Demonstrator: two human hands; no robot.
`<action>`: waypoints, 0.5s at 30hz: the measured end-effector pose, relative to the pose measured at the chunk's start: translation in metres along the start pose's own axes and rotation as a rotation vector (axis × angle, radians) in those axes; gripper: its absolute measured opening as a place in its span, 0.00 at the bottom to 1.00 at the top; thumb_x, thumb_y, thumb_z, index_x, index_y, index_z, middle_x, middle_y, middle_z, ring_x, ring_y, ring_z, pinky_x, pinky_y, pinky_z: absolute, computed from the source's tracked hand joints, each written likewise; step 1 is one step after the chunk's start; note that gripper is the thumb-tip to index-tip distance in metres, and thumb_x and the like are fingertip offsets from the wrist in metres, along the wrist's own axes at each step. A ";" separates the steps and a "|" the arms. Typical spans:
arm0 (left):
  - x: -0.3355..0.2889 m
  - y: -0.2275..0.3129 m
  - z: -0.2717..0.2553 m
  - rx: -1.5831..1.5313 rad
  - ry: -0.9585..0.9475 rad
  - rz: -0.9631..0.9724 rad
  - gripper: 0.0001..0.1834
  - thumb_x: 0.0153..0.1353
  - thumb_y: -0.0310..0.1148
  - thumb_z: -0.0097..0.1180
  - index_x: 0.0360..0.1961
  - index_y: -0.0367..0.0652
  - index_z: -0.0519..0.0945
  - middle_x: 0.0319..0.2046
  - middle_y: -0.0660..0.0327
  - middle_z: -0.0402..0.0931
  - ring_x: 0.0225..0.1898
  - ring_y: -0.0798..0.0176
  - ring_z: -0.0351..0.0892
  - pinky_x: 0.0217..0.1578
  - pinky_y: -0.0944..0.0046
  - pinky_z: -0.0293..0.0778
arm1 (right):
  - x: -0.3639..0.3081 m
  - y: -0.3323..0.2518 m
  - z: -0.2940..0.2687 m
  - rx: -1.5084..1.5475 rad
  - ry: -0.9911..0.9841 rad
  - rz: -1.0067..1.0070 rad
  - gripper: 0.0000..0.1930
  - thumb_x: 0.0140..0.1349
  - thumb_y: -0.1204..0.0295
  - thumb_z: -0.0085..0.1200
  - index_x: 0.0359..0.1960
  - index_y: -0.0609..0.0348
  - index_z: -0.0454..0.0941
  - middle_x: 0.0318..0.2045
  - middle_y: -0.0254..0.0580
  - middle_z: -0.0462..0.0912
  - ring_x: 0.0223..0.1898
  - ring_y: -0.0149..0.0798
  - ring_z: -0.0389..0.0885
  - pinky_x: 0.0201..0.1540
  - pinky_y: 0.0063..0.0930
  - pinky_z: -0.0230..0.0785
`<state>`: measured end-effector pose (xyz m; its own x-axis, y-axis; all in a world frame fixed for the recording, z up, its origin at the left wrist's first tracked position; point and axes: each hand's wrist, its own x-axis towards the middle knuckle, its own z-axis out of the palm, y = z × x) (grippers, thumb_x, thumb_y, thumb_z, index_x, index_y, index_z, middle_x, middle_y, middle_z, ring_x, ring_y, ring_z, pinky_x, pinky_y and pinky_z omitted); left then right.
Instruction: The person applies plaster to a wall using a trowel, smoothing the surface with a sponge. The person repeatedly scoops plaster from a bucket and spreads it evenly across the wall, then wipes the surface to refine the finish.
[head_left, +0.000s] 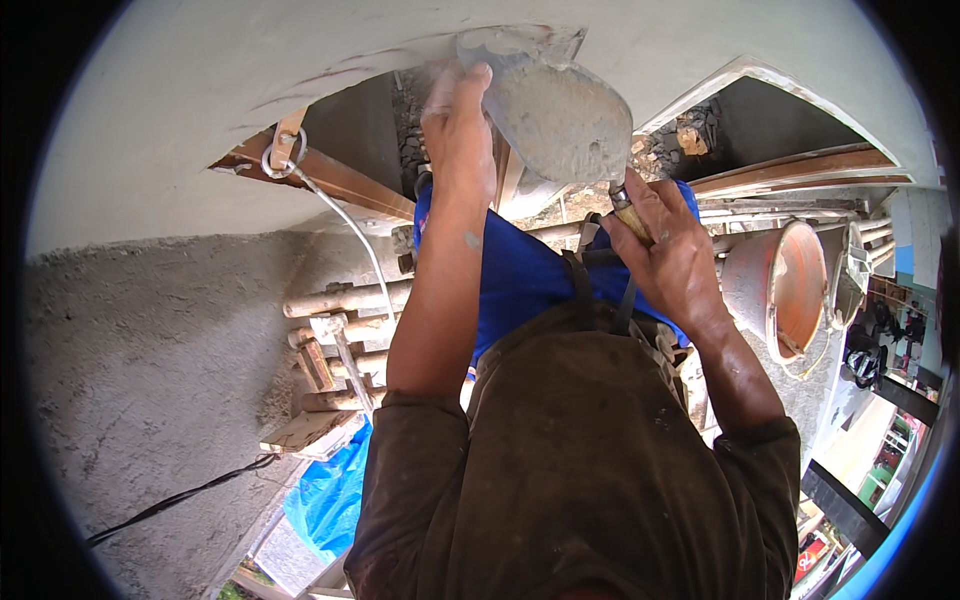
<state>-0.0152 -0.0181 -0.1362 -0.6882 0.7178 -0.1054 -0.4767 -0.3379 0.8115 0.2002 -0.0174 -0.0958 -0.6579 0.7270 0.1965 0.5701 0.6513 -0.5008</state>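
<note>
My right hand (660, 250) is wrapped round the wooden handle (630, 215) of a broad masonry trowel. The trowel's grey, mortar-smeared blade (565, 110) lies tilted toward the upper left, its far end at the pale plastered surface (380, 50) above. Some grey mortar (525, 40) shows at that end. My left hand (460, 130) is raised beside the blade's left edge, thumb upward. Its other fingers are dusty and blurred against the surface, so their grip cannot be made out. Curved dark streaks mark the plaster left of this hand.
Openings with wooden boards (790, 175) lie below the pale surface on both sides. A white cord (350, 215) hangs from a loop at left, near bamboo poles (350, 298). Buckets (795, 290) hang at right. A rough grey wall (170, 370) and blue sheeting (330, 490) stand left.
</note>
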 end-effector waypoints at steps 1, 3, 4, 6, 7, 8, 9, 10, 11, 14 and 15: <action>0.000 0.000 -0.001 0.001 0.001 -0.001 0.09 0.60 0.30 0.55 0.40 0.38 0.78 0.37 0.65 0.75 0.41 0.70 0.72 0.48 0.69 0.68 | 0.000 0.000 0.000 -0.008 0.006 -0.011 0.25 0.57 0.69 0.61 0.57 0.61 0.74 0.35 0.49 0.76 0.33 0.50 0.79 0.36 0.39 0.73; 0.000 0.001 0.000 0.000 -0.005 0.010 0.08 0.61 0.31 0.55 0.38 0.39 0.78 0.33 0.68 0.73 0.35 0.73 0.70 0.41 0.71 0.68 | 0.001 -0.001 0.000 -0.005 0.003 -0.006 0.25 0.57 0.69 0.61 0.57 0.61 0.74 0.35 0.49 0.77 0.33 0.51 0.80 0.36 0.39 0.74; -0.001 0.003 0.002 -0.002 -0.012 0.023 0.07 0.61 0.31 0.56 0.37 0.40 0.78 0.30 0.70 0.73 0.31 0.75 0.69 0.37 0.73 0.68 | 0.002 -0.002 -0.001 0.006 -0.006 0.009 0.25 0.57 0.69 0.61 0.57 0.62 0.73 0.35 0.50 0.76 0.34 0.52 0.79 0.36 0.40 0.73; -0.004 0.007 0.006 0.028 0.026 0.008 0.05 0.61 0.32 0.56 0.35 0.42 0.78 0.26 0.72 0.70 0.25 0.78 0.64 0.31 0.75 0.63 | 0.002 -0.003 -0.001 0.018 -0.012 0.022 0.25 0.57 0.70 0.61 0.56 0.64 0.73 0.35 0.51 0.75 0.35 0.52 0.78 0.37 0.40 0.72; -0.005 0.008 0.007 0.043 0.045 0.001 0.05 0.61 0.32 0.57 0.34 0.43 0.78 0.23 0.74 0.68 0.22 0.79 0.61 0.27 0.76 0.61 | 0.002 -0.002 -0.001 0.017 -0.009 0.020 0.25 0.57 0.70 0.61 0.56 0.64 0.73 0.36 0.51 0.76 0.35 0.52 0.78 0.37 0.40 0.72; -0.004 0.007 0.006 0.044 0.046 0.013 0.05 0.60 0.32 0.57 0.33 0.43 0.78 0.22 0.75 0.67 0.21 0.80 0.59 0.25 0.75 0.59 | 0.002 -0.002 -0.001 0.016 -0.006 0.018 0.25 0.57 0.70 0.61 0.56 0.63 0.73 0.36 0.51 0.76 0.34 0.52 0.78 0.37 0.40 0.72; -0.002 0.006 0.006 0.046 0.047 0.025 0.05 0.60 0.32 0.57 0.33 0.44 0.78 0.21 0.75 0.66 0.19 0.80 0.57 0.24 0.75 0.56 | 0.002 -0.001 0.000 0.014 0.003 0.008 0.25 0.57 0.70 0.61 0.56 0.63 0.73 0.36 0.50 0.76 0.34 0.52 0.78 0.37 0.40 0.72; 0.000 0.004 0.005 0.047 0.047 0.037 0.05 0.60 0.33 0.58 0.32 0.44 0.78 0.20 0.76 0.65 0.18 0.81 0.55 0.22 0.75 0.54 | 0.002 0.000 0.000 0.012 0.013 -0.003 0.25 0.57 0.71 0.61 0.56 0.63 0.73 0.36 0.50 0.76 0.34 0.52 0.78 0.37 0.40 0.72; 0.001 0.003 0.005 0.067 0.042 0.038 0.05 0.60 0.33 0.58 0.32 0.44 0.78 0.20 0.76 0.65 0.18 0.81 0.55 0.22 0.76 0.54 | 0.002 0.001 0.000 0.009 0.022 -0.014 0.24 0.57 0.71 0.61 0.56 0.63 0.73 0.35 0.50 0.76 0.33 0.52 0.78 0.37 0.39 0.72; 0.004 -0.003 0.004 0.089 0.022 0.054 0.05 0.60 0.33 0.59 0.33 0.43 0.79 0.21 0.76 0.66 0.19 0.81 0.56 0.22 0.76 0.54 | 0.001 0.004 0.000 -0.028 0.035 -0.021 0.24 0.57 0.72 0.61 0.56 0.63 0.73 0.35 0.49 0.76 0.33 0.51 0.79 0.37 0.38 0.72; 0.004 -0.007 0.008 0.071 0.012 0.065 0.06 0.60 0.33 0.59 0.33 0.43 0.79 0.21 0.76 0.66 0.20 0.81 0.57 0.22 0.75 0.54 | 0.000 0.004 -0.001 -0.027 0.024 -0.006 0.24 0.57 0.72 0.61 0.56 0.63 0.73 0.35 0.49 0.76 0.33 0.51 0.79 0.36 0.38 0.72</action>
<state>-0.0104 -0.0082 -0.1380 -0.7231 0.6884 -0.0571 -0.3911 -0.3399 0.8553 0.2028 -0.0144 -0.0974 -0.6493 0.7280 0.2201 0.5794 0.6610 -0.4769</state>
